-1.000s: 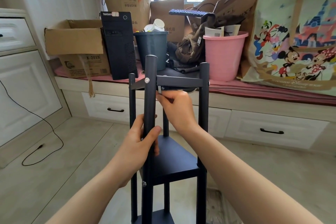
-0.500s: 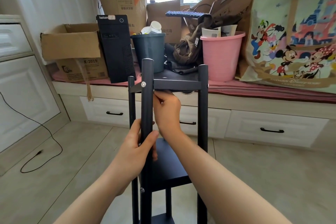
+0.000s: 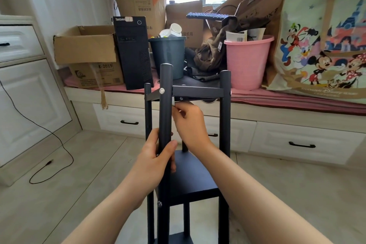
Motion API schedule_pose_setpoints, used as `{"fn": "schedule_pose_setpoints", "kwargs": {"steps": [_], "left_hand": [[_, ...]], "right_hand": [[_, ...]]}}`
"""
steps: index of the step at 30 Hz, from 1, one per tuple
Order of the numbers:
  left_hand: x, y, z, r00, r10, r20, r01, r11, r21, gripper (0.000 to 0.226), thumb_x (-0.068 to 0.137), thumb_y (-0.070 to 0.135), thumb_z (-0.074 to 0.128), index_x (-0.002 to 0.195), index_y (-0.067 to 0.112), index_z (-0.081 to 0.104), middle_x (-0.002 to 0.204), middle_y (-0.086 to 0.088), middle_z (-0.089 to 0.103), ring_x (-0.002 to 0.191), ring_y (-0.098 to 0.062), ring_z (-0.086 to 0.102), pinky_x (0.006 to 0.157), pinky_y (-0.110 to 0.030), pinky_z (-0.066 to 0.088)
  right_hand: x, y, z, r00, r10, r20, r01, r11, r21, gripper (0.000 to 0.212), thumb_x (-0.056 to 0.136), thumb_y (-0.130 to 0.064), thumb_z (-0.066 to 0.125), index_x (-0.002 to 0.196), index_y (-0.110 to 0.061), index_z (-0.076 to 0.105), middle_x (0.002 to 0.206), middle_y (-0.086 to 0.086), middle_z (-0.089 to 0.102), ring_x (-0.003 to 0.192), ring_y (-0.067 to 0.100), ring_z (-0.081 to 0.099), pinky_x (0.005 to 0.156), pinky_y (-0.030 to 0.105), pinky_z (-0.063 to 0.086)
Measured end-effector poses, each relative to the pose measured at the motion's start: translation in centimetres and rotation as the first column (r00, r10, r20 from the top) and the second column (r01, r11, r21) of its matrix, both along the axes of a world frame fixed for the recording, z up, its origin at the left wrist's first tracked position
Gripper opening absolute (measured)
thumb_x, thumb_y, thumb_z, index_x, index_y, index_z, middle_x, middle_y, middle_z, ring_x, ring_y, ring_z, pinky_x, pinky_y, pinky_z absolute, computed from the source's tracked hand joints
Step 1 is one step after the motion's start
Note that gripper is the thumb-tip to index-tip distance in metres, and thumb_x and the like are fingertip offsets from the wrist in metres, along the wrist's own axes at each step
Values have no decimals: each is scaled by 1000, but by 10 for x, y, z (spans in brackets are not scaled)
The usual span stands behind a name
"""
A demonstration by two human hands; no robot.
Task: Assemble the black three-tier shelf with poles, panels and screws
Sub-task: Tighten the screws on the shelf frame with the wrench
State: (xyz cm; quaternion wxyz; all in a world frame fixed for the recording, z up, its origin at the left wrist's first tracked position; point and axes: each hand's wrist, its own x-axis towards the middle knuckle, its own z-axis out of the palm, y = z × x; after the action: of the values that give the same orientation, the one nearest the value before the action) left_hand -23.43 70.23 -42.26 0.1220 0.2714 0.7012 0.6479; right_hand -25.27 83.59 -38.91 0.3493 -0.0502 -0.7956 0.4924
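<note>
The black three-tier shelf (image 3: pixel 198 93) stands upright on the floor in front of me. My left hand (image 3: pixel 156 160) grips its near pole (image 3: pixel 166 109) about halfway between the top and middle panels. My right hand (image 3: pixel 190 123) reaches under the top panel and pinches a small silver tool or screw (image 3: pixel 174 103) against the inside of that pole. A silver screw head (image 3: pixel 162 90) shows on the pole's outer face at the top panel. Another screw (image 3: pixel 159 203) sits lower, by the middle panel (image 3: pixel 190 180). The bottom panel is mostly cut off.
A window bench behind the shelf carries a cardboard box (image 3: pixel 85 45), a black computer tower (image 3: pixel 132 51), a dark bin (image 3: pixel 168 55), a pink bucket (image 3: pixel 247 61) and a cartoon bag (image 3: pixel 324 45). White drawers (image 3: pixel 301 142) run below. A black cable (image 3: pixel 49 140) trails on the floor at left.
My right hand has dropped slightly from the top panel's underside and shifted its fingers at the pole. My left hand keeps its grip. The camera has moved a little closer.
</note>
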Motion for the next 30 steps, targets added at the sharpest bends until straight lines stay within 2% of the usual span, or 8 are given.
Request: {"fn": "schedule_pose_setpoints", "kwargs": {"steps": [6, 11, 13, 15, 19, 23, 27, 30], "left_hand": [[2, 2, 0, 1000, -8, 4, 8, 1000, 4, 10, 103, 27, 52, 113, 31, 53, 66, -3, 58, 60, -16, 58, 61, -20, 53], [1, 3, -2, 1000, -15, -12, 15, 1000, 3, 12, 102, 27, 52, 114, 31, 52, 65, -3, 59, 59, -16, 59, 60, -18, 51], [1, 3, -3, 1000, -17, -16, 17, 1000, 1, 13, 102, 28, 52, 114, 32, 53, 65, -3, 59, 60, -16, 59, 60, -19, 51], [1, 3, -3, 1000, -21, -22, 21, 1000, -10, 13, 101, 29, 53, 113, 34, 53, 65, -3, 60, 61, -17, 60, 62, -21, 53], [1, 3, -3, 999, -31, -28, 30, 999, -32, 13, 101, 33, 52, 113, 39, 52, 66, -3, 61, 63, -16, 62, 66, -25, 53], [1, 3, -3, 999, -28, -23, 27, 999, -24, 13, 102, 31, 52, 114, 36, 52, 66, -4, 61, 62, -16, 61, 69, -29, 53], [1, 2, -3, 999, -27, -31, 27, 999, -28, 14, 102, 31, 52, 115, 36, 52, 65, -3, 61, 62, -16, 61, 68, -27, 53], [1, 2, -3, 999, -27, -30, 27, 999, -26, 15, 102, 30, 52, 115, 36, 51, 65, -3, 61, 62, -16, 61, 68, -26, 54]], "right_hand": [[17, 9, 8, 987, 105, 122, -105, 994, -4, 35, 99, -15, 56, 74, 8, 57, 61, 8, 39, 60, 15, 32, 58, 29, 30], [27, 17, 15, 971, 111, 212, -118, 993, 22, 49, 96, -16, 60, 50, -32, 57, 49, -6, 34, 51, 13, 31, 53, 26, 29], [29, 20, 16, 972, 111, 206, -118, 993, 22, 36, 96, -15, 59, 65, -30, 68, 47, -8, 34, 50, 11, 31, 52, 26, 29], [30, 22, 17, 979, 90, 183, -98, 994, 37, 20, 97, -13, 58, 87, -12, 75, 44, -12, 36, 45, 6, 32, 49, 19, 29], [31, 25, 18, 991, 49, 122, -61, 994, 93, 20, 98, -12, 56, 98, -5, 75, 51, -11, 45, 46, 4, 38, 50, 12, 30], [31, 25, 20, 992, 52, 115, -65, 991, 115, 20, 98, -10, 57, 100, -4, 75, 57, -7, 53, 52, 5, 43, 54, 14, 35], [30, 22, 19, 996, 63, 62, -70, 990, 122, 20, 97, -13, 59, 96, -2, 76, 69, 16, 64, 62, 25, 51, 63, 33, 46], [27, 22, 17, 998, 54, 30, -57, 992, 114, 20, 96, -13, 61, 92, 0, 76, 74, 16, 68, 75, 33, 60, 73, 40, 53]]}}
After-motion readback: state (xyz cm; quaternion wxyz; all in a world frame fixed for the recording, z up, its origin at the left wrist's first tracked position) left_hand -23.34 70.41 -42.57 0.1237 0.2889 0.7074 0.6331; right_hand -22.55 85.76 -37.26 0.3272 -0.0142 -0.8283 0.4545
